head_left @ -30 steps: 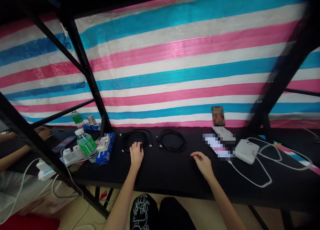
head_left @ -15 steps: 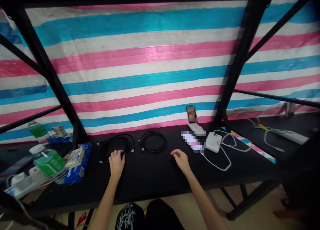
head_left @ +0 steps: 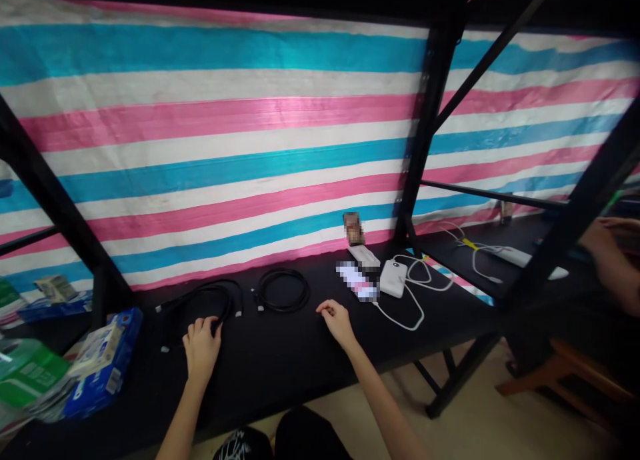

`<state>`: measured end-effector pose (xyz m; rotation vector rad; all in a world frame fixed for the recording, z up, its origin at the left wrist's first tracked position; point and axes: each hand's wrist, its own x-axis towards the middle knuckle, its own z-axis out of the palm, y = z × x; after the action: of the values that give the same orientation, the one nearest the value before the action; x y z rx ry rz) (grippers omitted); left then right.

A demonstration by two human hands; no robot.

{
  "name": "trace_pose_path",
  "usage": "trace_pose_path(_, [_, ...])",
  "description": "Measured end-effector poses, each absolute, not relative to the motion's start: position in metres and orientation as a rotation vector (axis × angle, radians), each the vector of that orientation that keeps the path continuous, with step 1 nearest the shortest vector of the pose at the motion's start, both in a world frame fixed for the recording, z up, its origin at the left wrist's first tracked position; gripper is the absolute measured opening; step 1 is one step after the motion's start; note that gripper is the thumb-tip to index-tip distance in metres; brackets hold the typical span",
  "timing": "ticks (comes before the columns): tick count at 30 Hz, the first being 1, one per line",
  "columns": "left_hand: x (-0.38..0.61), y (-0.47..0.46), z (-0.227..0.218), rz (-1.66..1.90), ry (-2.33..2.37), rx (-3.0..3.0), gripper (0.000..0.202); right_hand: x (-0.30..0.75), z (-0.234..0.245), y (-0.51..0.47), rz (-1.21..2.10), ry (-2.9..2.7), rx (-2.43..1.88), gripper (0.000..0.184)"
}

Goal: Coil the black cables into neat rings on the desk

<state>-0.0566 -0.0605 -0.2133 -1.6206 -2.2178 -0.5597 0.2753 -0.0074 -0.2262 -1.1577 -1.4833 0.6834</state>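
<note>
On the black table, a loosely coiled black cable (head_left: 227,293) with several light-coloured plugs lies at the left. My left hand (head_left: 203,347) rests at its near side, fingers bent down and closed on the cable by the thumb. To the right is a second black cable (head_left: 285,308), wound in a neat round loop with its plugs at the left side. My right hand (head_left: 337,323) is held over the table to the right of this loop, fingers curled in and nothing visible in them. It touches neither cable.
Right of my hands lie a phone (head_left: 357,283) with a blurred screen, a white power bank (head_left: 393,278) and white cords. Blue packets (head_left: 113,373) and a green-labelled bottle (head_left: 30,373) stand left. Black frame posts (head_left: 420,147) flank the table. A co-worker's arm (head_left: 615,267) shows far right.
The view has swung to the right, bringing a co-worker's arm and a wooden stool into sight. Both my hands keep nearly the same places beside the cables.
</note>
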Motion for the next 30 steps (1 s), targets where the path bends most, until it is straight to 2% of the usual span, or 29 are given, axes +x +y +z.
trace_pose_path(30, [-0.0559,-0.061,-0.2122,-0.536,-2.234,-1.612,0.028,0.2758,-0.2242,-0.0094,0.699,-1.486,-1.15,0.022])
